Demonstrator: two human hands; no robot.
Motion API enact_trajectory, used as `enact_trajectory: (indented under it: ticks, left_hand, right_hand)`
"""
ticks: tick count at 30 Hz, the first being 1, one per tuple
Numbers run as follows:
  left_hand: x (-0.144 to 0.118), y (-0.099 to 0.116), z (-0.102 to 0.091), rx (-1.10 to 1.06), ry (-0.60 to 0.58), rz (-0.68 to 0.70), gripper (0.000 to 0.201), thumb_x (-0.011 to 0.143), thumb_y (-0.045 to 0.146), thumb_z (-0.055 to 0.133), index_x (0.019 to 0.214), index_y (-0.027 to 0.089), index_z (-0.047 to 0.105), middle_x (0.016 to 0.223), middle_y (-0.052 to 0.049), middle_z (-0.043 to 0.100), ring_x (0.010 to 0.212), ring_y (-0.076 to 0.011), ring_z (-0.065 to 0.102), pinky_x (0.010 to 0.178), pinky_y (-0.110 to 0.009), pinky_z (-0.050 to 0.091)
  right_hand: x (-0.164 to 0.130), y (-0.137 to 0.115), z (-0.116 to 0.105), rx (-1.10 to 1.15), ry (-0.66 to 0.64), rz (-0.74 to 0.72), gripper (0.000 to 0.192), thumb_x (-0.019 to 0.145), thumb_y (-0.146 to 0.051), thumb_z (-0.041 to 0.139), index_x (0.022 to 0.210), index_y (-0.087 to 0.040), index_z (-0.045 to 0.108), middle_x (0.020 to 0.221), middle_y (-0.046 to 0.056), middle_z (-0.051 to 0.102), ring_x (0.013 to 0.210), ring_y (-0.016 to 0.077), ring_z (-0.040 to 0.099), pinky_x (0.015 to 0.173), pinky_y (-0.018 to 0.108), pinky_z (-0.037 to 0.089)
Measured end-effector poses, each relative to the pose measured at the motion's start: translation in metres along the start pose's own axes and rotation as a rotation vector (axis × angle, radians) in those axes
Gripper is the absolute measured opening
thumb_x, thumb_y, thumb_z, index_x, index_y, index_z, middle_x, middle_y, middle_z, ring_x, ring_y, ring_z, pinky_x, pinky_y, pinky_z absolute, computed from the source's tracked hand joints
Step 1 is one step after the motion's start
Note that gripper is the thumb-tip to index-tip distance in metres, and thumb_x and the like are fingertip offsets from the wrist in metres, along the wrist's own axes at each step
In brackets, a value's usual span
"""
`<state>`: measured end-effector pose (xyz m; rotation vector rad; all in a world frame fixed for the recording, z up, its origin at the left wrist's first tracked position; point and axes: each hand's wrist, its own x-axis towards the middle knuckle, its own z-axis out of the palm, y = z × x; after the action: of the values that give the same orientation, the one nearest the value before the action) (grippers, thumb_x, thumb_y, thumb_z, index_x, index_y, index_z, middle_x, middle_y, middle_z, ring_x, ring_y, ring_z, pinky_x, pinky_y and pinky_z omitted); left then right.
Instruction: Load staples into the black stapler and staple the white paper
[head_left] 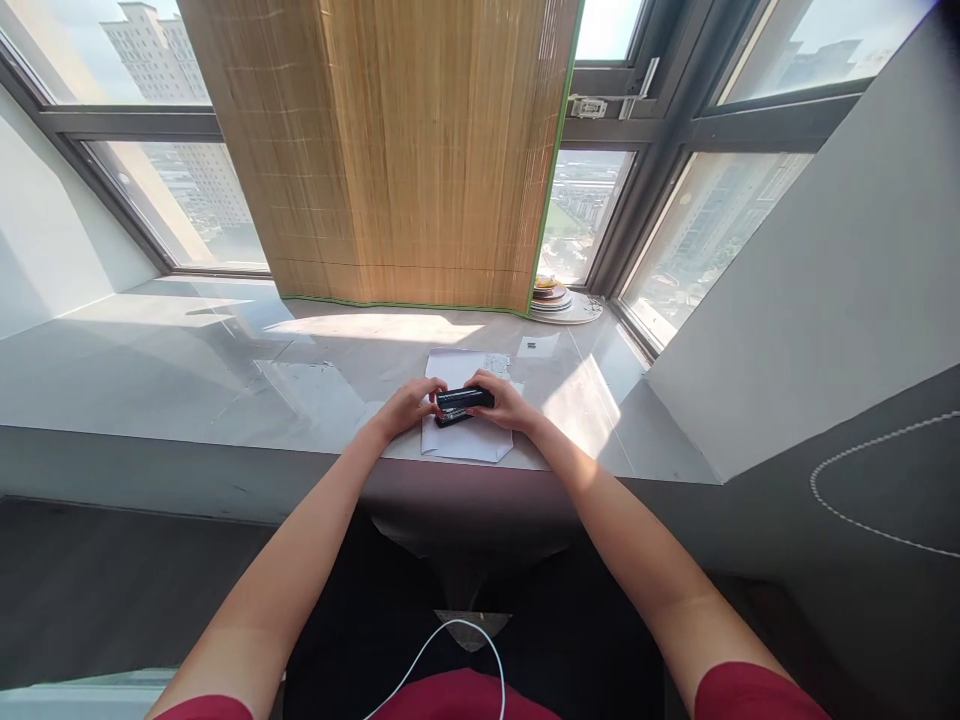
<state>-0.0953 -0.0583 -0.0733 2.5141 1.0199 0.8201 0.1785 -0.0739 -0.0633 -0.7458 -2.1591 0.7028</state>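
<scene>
Pale, glossy sill (150,370) extends beneath and to both sides of the hands. Tan slatted blind with green edging (420,160) hangs beyond them. White rectangular paper (461,440) lies under both hands. Stack of round plates (551,300) stands beyond the right hand (508,402), toward its outer side. Right hand grips the right end of a black oblong stapler (469,398), above the paper; left hand (407,405) pinches its left end. Small white slip (538,346) lies just beyond the right hand.

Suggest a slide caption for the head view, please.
Left hand and right hand hold an elongated black stapler over white paper on a glossy pale windowsill.
</scene>
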Motion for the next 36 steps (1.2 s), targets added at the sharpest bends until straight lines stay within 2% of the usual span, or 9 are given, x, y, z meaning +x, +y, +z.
enact_trajectory:
  ticks: [4,6,9,13,16,20,23,31,36]
  left_hand:
    - [0.001,0.008,-0.004,0.119,0.043,0.046,0.026,0.093,0.037,0.073,0.115,0.025,0.069,0.129,-0.010,0.068,0.123,-0.0294,0.060,0.108,-0.046,0.044]
    - [0.001,0.011,-0.004,0.139,-0.008,0.061,0.027,0.096,0.040,0.068,0.121,0.028,0.070,0.145,-0.010,0.061,0.137,-0.0313,0.053,0.115,-0.049,0.039]
    - [-0.001,0.010,-0.002,0.105,-0.109,0.059,0.031,0.098,0.044,0.063,0.125,0.028,0.070,0.148,-0.009,0.060,0.139,-0.0307,0.053,0.117,-0.049,0.040]
    - [-0.001,0.011,-0.002,0.106,-0.059,0.065,0.026,0.095,0.042,0.067,0.115,0.027,0.075,0.133,-0.010,0.068,0.128,-0.0316,0.060,0.117,-0.052,0.040]
    - [0.005,0.024,0.001,0.109,-0.046,0.117,0.022,0.095,0.037,0.068,0.112,0.027,0.076,0.133,-0.010,0.067,0.128,-0.0327,0.060,0.118,-0.055,0.039]
    - [0.024,0.053,0.017,-0.017,-0.175,0.232,0.034,0.091,0.039,0.076,0.125,0.034,0.074,0.148,-0.008,0.060,0.142,-0.0346,0.052,0.122,-0.055,0.037]
    - [0.035,0.067,0.035,-0.054,-0.251,0.220,0.052,0.083,0.049,0.083,0.134,0.042,0.071,0.157,-0.004,0.054,0.153,-0.0382,0.039,0.127,-0.060,0.028]
    - [0.033,0.073,0.055,-0.096,-0.174,0.216,0.049,0.088,0.058,0.075,0.136,0.047,0.068,0.162,-0.002,0.048,0.156,-0.0416,0.033,0.125,-0.067,0.019]
    - [0.030,0.077,0.057,-0.094,-0.249,0.164,0.053,0.086,0.054,0.079,0.136,0.041,0.068,0.158,-0.005,0.051,0.157,-0.0408,0.029,0.127,-0.068,0.017]
  right_hand:
    - [-0.005,-0.003,-0.005,-0.007,0.191,0.032,0.034,0.084,-0.048,0.077,0.107,-0.023,0.070,0.101,0.006,0.064,0.094,0.0243,0.061,0.087,0.039,0.051]
    - [-0.017,-0.008,-0.016,-0.001,0.348,0.088,0.034,0.085,-0.047,0.076,0.109,-0.023,0.070,0.103,0.006,0.063,0.095,0.0238,0.062,0.086,0.039,0.052]
    - [-0.051,-0.016,-0.043,-0.046,0.484,0.206,0.034,0.086,-0.045,0.075,0.111,-0.024,0.071,0.104,0.005,0.064,0.094,0.0237,0.063,0.086,0.040,0.053]
    - [-0.108,-0.020,-0.078,-0.168,0.496,0.312,0.032,0.084,-0.043,0.076,0.109,-0.024,0.073,0.100,0.005,0.066,0.092,0.0247,0.064,0.085,0.043,0.054]
    - [-0.132,-0.018,-0.085,-0.209,0.454,0.349,0.029,0.084,-0.043,0.076,0.107,-0.025,0.074,0.099,0.004,0.067,0.090,0.0244,0.065,0.083,0.043,0.055]
    - [-0.126,-0.014,-0.078,-0.239,0.357,0.334,0.031,0.086,-0.045,0.075,0.112,-0.027,0.073,0.101,0.005,0.068,0.091,0.0258,0.066,0.083,0.045,0.057]
    - [-0.111,-0.011,-0.071,-0.266,0.327,0.314,0.031,0.089,-0.043,0.074,0.116,-0.028,0.072,0.104,0.006,0.069,0.094,0.0278,0.067,0.086,0.049,0.056]
    - [-0.100,-0.014,-0.063,-0.374,0.302,0.292,0.032,0.094,-0.032,0.068,0.126,-0.032,0.069,0.113,0.008,0.068,0.105,0.0297,0.064,0.094,0.052,0.055]
    - [-0.103,-0.019,-0.059,-0.448,0.265,0.251,0.049,0.096,-0.024,0.062,0.143,-0.036,0.062,0.114,0.007,0.069,0.103,0.0293,0.061,0.092,0.052,0.056]
